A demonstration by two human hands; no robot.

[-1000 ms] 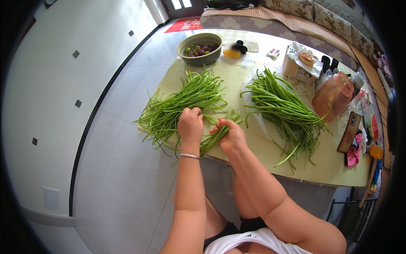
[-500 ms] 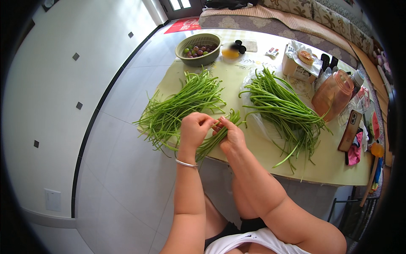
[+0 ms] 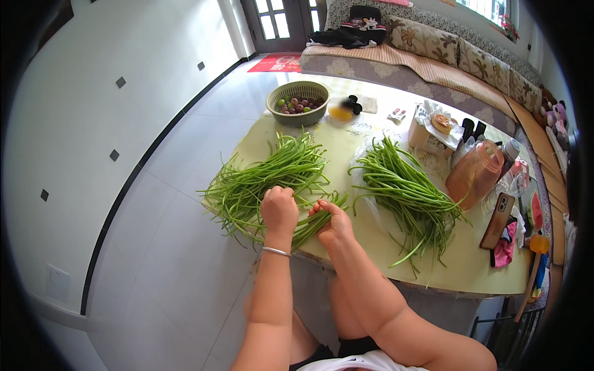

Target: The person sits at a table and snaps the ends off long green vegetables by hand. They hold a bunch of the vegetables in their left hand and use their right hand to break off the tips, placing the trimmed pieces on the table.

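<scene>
A loose heap of long, thin green vegetable stems [image 3: 269,167] lies on the left part of the table. My left hand [image 3: 279,211], with a silver bangle on its wrist, is closed at the near edge of that heap. Its fingertips are turned away, so what they hold is hidden. Just to its right, my right hand [image 3: 335,224] has its fingers curled round a small bunch of green stems [image 3: 309,230] at the table's near edge. A second pile of green stems [image 3: 405,195] rests on a clear plastic bag further right.
A basket [image 3: 298,117] of grapes stands at the far left of the table [image 3: 346,260]. On the right are a box [image 3: 427,137] with a round pastry on it, a pink plastic jug [image 3: 473,173] and a phone [image 3: 497,221]. A sofa [image 3: 427,77] runs behind.
My left hand has left the right hand's fingertips and moved left to the heap. My right hand keeps the bunch. The view has tilted up, showing more of the sofa and door.
</scene>
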